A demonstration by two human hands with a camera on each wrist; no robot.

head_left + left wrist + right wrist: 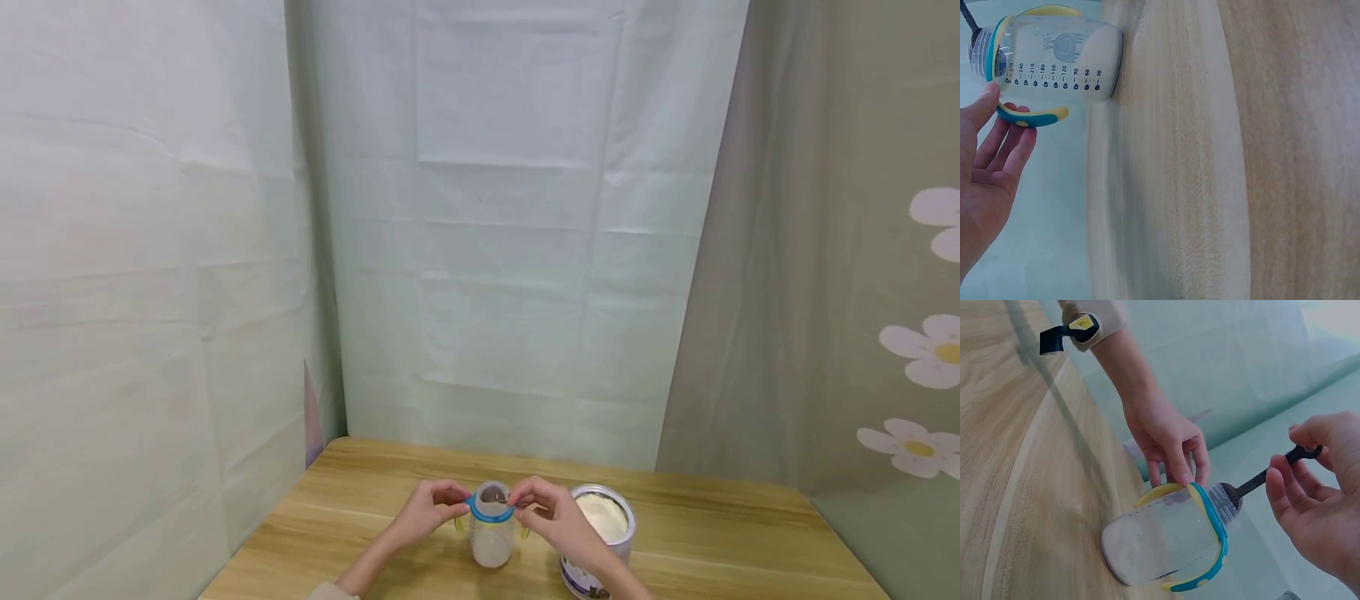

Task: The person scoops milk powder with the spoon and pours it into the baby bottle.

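A clear baby bottle point(492, 546) with a blue-and-yellow two-handled collar point(1033, 119) stands upright on the table, pale powder in its lower part. My left hand point(423, 512) grips the collar and handle on the bottle's left side, thumb against the ring. In my right hand point(1329, 494), a dark scoop point(1252, 484) is pinched by its handle. Its bowl end sits at the bottle's open mouth, partly hidden by the neck. The bottle's side, seen in the left wrist view, bears printed measuring marks and a blue animal drawing.
Just right of the bottle stands an open tin point(628, 533) of cream-coloured powder point(600, 515), partly behind my right forearm. The wooden table point(712, 533) has curtains point(510, 292) behind it and at both sides.
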